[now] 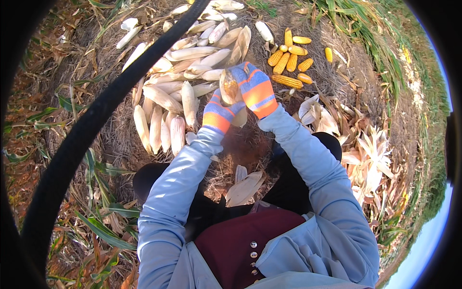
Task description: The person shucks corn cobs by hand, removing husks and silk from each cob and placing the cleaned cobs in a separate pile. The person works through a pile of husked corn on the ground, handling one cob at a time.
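Both hands wear striped blue and orange knit gloves. Between them is an ear of corn (pixel 229 87) with its dry husk partly opened, some kernels showing through. My left hand (pixel 221 112) grips the lower part of the ear, where a loose piece of husk (pixel 239 118) hangs below. The fingers of my right hand (pixel 254 86) are closed at the ear's upper right side, on its husk; the fingertips are partly hidden. Left of the hands lies a large heap of unhusked corn ears (pixel 191 54). A small group of bare yellow cobs (pixel 288 57) rests on the ground beyond my right hand.
Stripped husks (pixel 368 155) are piled to the right, beside my knee. Loose husks (pixel 245 188) lie between my legs. A black strap or cable (pixel 104 112) crosses the left of the view. Green corn leaves (pixel 104 231) border the left, with more stalks (pixel 346 21) at upper right.
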The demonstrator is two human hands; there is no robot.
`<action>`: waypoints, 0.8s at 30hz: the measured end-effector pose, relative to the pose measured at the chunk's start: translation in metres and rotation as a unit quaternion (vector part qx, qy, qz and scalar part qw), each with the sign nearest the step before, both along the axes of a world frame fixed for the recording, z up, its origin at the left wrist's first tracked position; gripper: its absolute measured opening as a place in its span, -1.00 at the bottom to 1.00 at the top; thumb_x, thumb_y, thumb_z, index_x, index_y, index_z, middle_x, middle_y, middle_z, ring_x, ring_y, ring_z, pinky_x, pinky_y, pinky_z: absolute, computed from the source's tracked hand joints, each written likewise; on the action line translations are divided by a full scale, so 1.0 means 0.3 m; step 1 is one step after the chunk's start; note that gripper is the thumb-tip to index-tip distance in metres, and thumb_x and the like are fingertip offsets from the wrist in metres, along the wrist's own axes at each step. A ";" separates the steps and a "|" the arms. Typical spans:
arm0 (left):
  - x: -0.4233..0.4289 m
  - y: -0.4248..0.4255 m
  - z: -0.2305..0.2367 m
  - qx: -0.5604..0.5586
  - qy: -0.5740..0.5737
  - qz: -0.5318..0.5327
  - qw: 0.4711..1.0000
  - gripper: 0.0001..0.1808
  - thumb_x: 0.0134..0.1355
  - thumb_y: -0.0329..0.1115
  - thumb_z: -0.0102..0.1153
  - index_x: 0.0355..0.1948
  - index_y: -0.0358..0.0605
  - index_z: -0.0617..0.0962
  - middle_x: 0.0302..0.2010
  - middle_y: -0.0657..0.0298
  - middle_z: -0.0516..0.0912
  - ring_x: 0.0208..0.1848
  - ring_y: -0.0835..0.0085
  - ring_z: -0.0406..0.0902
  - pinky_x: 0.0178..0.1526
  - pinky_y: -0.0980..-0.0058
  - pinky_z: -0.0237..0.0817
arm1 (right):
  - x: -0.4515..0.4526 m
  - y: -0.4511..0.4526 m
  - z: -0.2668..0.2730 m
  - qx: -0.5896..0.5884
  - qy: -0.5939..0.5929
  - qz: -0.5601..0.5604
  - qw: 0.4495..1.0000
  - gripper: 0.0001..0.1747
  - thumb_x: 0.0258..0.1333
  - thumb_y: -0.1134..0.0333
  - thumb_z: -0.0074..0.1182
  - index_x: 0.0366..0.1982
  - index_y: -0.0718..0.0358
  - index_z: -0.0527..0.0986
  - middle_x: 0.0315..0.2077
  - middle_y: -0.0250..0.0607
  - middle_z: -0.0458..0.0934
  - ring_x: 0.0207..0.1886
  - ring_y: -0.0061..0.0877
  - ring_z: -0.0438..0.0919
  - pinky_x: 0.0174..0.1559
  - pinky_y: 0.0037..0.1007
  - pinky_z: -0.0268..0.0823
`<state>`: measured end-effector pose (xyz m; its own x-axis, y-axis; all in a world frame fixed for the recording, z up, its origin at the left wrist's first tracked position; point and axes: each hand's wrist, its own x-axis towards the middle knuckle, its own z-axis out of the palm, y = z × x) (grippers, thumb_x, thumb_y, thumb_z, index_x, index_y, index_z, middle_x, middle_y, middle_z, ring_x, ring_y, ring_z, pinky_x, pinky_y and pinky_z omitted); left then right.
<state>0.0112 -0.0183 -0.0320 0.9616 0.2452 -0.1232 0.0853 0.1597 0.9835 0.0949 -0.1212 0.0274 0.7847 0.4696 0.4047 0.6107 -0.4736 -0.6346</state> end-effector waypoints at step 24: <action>-0.003 0.029 0.103 -0.251 0.077 0.044 0.964 -0.55 0.13 -0.23 0.15 0.03 -0.13 0.39 -0.11 0.31 0.50 -0.14 0.49 0.46 -0.17 0.48 0.36 | 0.078 -0.027 -0.041 0.129 0.158 0.076 0.976 -0.68 -0.16 0.24 0.07 -0.32 0.24 0.39 -0.45 -0.07 0.44 -0.30 -0.29 0.46 -0.24 -0.35 0.31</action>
